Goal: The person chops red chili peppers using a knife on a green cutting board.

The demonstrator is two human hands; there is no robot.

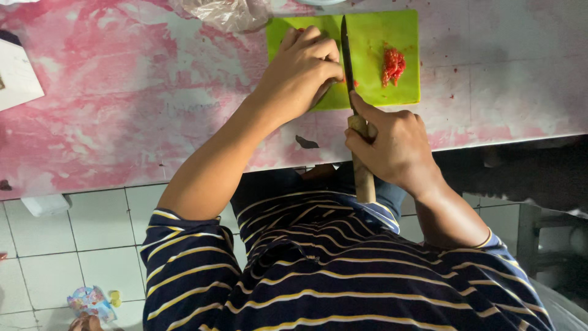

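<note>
**Hands cutting red food on a green board**

Seen from above, a person in a dark shirt with yellow stripes leans over a pink-stained tabletop [122,98]. A green cutting board [401,30] lies at 12 o'clock, near the tabletop's front edge.

The right hand [392,147] is wrapped tight around the wooden handle of a knife [346,55], forefinger stretched along the top. The dark blade points toward 12 o'clock and crosses the middle of the board.

The left hand [300,70] sits on the board just at the blade's 9 o'clock side, fingers curled down; a bit of red shows at its fingertips, but what its grip holds cannot be told.

A small heap of chopped red food [393,65] lies at the blade's 3 o'clock side, apart from it.

A crumpled clear plastic bag [226,13] lies at the board's 10 o'clock corner. White floor tiles [92,239] show below the tabletop.
</note>
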